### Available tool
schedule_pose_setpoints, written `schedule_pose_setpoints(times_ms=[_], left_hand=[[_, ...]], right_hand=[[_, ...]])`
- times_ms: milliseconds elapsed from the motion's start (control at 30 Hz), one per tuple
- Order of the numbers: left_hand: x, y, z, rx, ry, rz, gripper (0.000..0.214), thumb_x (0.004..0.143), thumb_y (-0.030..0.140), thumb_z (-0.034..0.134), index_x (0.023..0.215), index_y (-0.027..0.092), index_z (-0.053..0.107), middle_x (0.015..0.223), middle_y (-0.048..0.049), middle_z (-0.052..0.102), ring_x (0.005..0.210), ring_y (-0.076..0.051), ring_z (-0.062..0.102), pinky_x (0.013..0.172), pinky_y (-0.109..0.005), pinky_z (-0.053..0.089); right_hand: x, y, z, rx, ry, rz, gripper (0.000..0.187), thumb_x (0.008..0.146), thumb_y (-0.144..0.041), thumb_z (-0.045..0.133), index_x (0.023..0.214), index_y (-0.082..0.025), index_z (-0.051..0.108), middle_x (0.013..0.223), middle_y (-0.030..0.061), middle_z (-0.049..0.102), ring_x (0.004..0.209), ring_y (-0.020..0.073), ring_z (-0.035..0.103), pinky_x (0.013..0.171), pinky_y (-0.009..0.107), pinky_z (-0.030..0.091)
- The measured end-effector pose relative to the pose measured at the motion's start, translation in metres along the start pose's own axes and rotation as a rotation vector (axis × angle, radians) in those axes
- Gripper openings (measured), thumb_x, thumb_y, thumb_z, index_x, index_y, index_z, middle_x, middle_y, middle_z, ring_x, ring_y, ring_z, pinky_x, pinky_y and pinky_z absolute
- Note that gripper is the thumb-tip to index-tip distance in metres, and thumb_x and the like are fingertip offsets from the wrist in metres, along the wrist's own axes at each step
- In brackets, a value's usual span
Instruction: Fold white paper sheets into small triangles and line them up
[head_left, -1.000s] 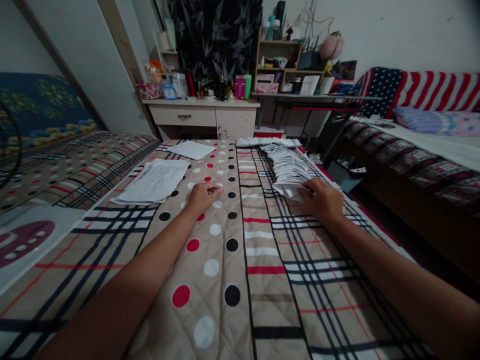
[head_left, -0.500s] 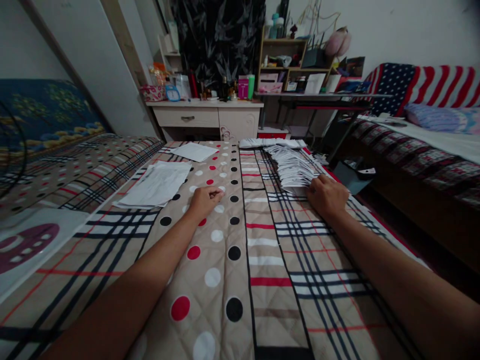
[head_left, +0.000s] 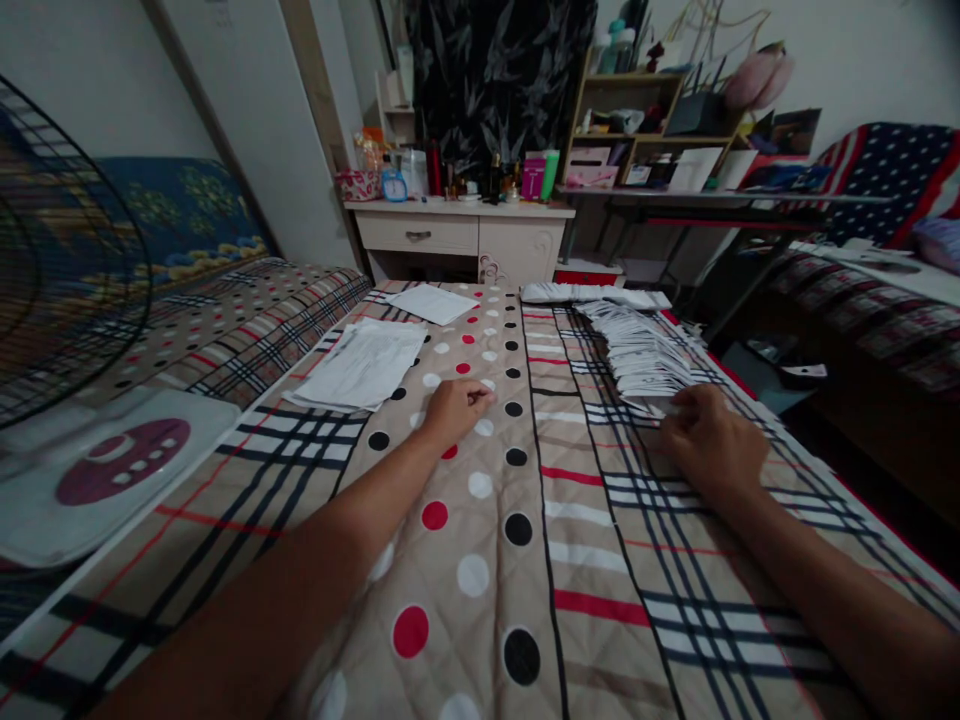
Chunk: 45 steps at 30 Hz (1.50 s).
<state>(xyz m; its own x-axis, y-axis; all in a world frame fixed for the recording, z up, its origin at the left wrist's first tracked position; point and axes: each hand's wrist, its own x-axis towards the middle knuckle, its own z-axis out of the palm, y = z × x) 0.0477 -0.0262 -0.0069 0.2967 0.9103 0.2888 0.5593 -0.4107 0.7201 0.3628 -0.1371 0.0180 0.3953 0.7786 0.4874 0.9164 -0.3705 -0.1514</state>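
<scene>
My left hand [head_left: 456,412] rests above the dotted strip of the bedspread [head_left: 487,540], fingers curled together, with nothing visible in them. At the near end of a long fanned row of white folded papers [head_left: 637,345], my right hand [head_left: 716,440] is closed, knuckles up. Its fingertips are hidden, so I cannot tell whether they pinch a paper. Left of my left hand lies a loose stack of white sheets [head_left: 364,365]. Beyond that stack is a smaller flat pile of white paper [head_left: 433,303]. Another white paper bundle [head_left: 596,295] lies across the row's far end.
A black wire fan [head_left: 112,230] stands at the left, over a white plastic bag [head_left: 45,500] with a maroon print. A white dresser [head_left: 457,235] faces the bed's far end. To the right are a desk [head_left: 750,192] and a grey bin [head_left: 772,375] on the floor.
The view has turned left, bringing the fan into sight. My right hand has drawn slightly back toward me from the near end of the paper row. My left hand keeps its curled pose.
</scene>
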Motion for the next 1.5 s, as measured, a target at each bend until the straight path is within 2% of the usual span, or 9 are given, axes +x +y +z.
schedule_pose_setpoints(times_ms=[100,300,500,700,800,900,1267,1367,1500], left_hand=[[0.000,-0.002,0.000,-0.025,-0.010,0.007,0.018,0.081,0.026,0.063,0.086,0.015,0.076,0.080,-0.0061,0.075,0.069,-0.016,0.064,0.063,-0.025,0.045],[-0.001,-0.005,-0.001,-0.138,-0.032,0.010,0.014,0.080,0.021,0.064,0.086,0.016,0.075,0.079,-0.0027,0.075,0.070,-0.014,0.065,0.064,-0.023,0.048],[-0.001,-0.003,-0.011,-0.215,-0.140,-0.015,0.018,0.080,0.021,0.062,0.091,0.015,0.075,0.091,-0.0060,0.076,0.081,-0.016,0.068,0.074,-0.026,0.051],[0.005,-0.002,-0.098,0.012,-0.517,-0.120,0.016,0.069,0.026,0.070,0.081,0.016,0.073,0.071,-0.0016,0.070,0.066,-0.015,0.063,0.060,-0.024,0.045],[0.004,-0.002,-0.142,0.428,-0.436,-0.194,0.019,0.058,0.025,0.076,0.075,0.019,0.070,0.069,0.0007,0.067,0.063,-0.016,0.060,0.057,-0.025,0.040],[0.001,-0.002,-0.160,0.697,-0.393,-0.257,0.032,0.051,0.026,0.081,0.081,0.022,0.069,0.079,0.0005,0.068,0.070,-0.018,0.060,0.058,-0.025,0.038],[0.007,-0.016,-0.153,0.749,-0.282,-0.281,0.006,0.069,0.022,0.068,0.074,0.022,0.072,0.077,-0.0025,0.071,0.073,-0.018,0.062,0.062,-0.027,0.039],[0.006,0.004,-0.126,0.641,-0.188,-0.168,0.007,0.072,0.022,0.067,0.075,0.021,0.073,0.077,-0.0030,0.072,0.072,-0.017,0.063,0.061,-0.027,0.040],[-0.011,0.050,-0.066,0.405,-0.172,0.120,0.009,0.078,0.021,0.064,0.079,0.020,0.073,0.081,-0.0023,0.071,0.071,-0.015,0.062,0.065,-0.026,0.042]], right_hand=[[-0.008,-0.044,-0.007,0.217,-0.005,-0.178,0.022,0.083,-0.033,0.052,0.098,-0.020,0.062,0.072,0.0047,0.069,0.064,0.0214,0.062,0.056,0.029,0.031],[-0.020,-0.143,0.008,0.543,-0.300,-0.353,0.020,0.083,-0.027,0.054,0.099,-0.022,0.065,0.076,0.0008,0.070,0.066,0.0172,0.063,0.058,0.026,0.036],[-0.022,-0.158,0.039,0.688,-0.388,-0.328,0.015,0.081,-0.025,0.056,0.088,-0.022,0.070,0.086,0.0031,0.073,0.077,0.0194,0.065,0.066,0.028,0.042],[-0.019,-0.150,0.040,0.793,-0.446,-0.345,0.015,0.080,-0.027,0.056,0.083,-0.021,0.069,0.084,0.0045,0.072,0.077,0.0205,0.064,0.070,0.030,0.045],[-0.019,-0.150,0.040,0.773,-0.462,-0.346,0.015,0.080,-0.028,0.056,0.084,-0.021,0.069,0.084,0.0045,0.072,0.077,0.0209,0.064,0.070,0.031,0.045],[-0.019,-0.150,0.040,0.770,-0.462,-0.357,0.015,0.080,-0.029,0.056,0.084,-0.021,0.069,0.084,0.0045,0.071,0.077,0.0211,0.064,0.070,0.031,0.045],[-0.019,-0.148,0.043,0.837,-0.465,-0.362,0.012,0.081,-0.026,0.058,0.082,-0.021,0.068,0.081,0.0040,0.070,0.075,0.0201,0.062,0.070,0.032,0.047],[-0.021,-0.149,0.042,0.925,-0.397,-0.391,0.016,0.079,-0.021,0.059,0.093,-0.021,0.068,0.090,0.0050,0.067,0.071,0.0173,0.060,0.066,0.030,0.048],[-0.024,-0.151,0.036,1.004,-0.307,-0.513,0.053,0.076,-0.012,0.058,0.128,-0.026,0.057,0.134,0.0097,0.051,0.079,0.0151,0.060,0.067,0.030,0.051]])
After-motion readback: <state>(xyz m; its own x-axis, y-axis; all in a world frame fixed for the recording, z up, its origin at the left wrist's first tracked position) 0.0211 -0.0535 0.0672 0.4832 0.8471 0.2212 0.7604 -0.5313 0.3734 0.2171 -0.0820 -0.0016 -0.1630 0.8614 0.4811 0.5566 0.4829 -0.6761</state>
